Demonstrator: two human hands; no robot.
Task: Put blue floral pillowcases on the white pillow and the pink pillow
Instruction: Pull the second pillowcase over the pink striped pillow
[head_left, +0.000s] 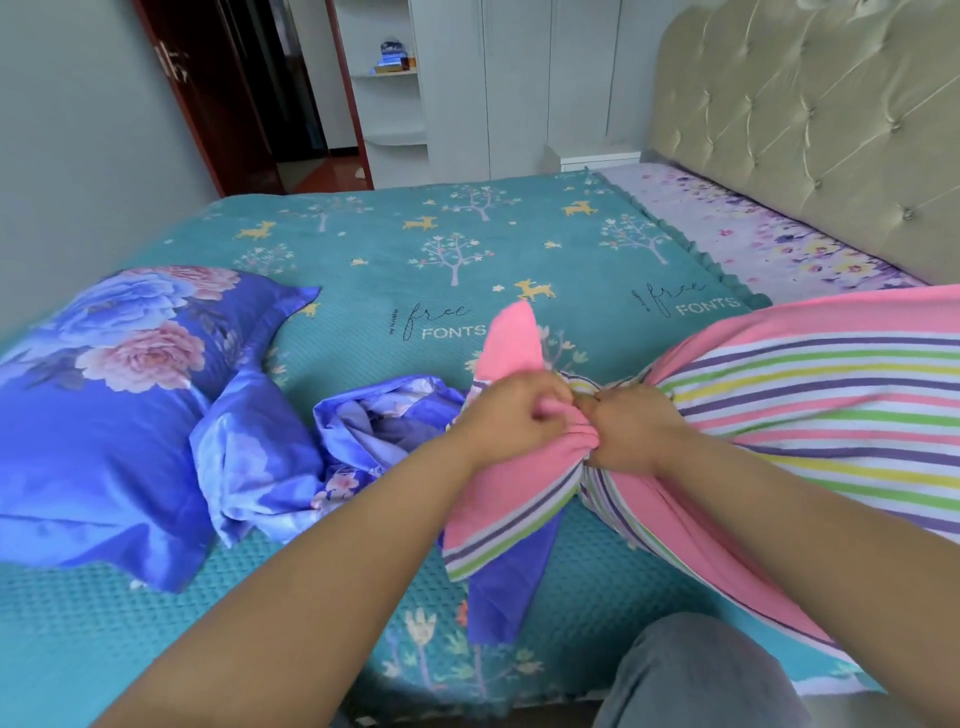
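The pink pillow, with coloured stripes across its cover, lies on the right of the bed. My left hand and my right hand grip its bunched open end side by side, fingers curled into the pink fabric. A loose pink flap sticks up behind my left hand and a striped one hangs below it. A crumpled blue floral pillowcase lies on the bed just left of and under that end. At the far left rests a pillow inside a blue floral pillowcase. The white pillow itself is hidden inside it.
A teal bedspread with deer and trees covers the bed. A purple floral sheet shows along the tufted headboard at right. An open dark door and white wardrobes stand beyond. My knee is at the near bed edge.
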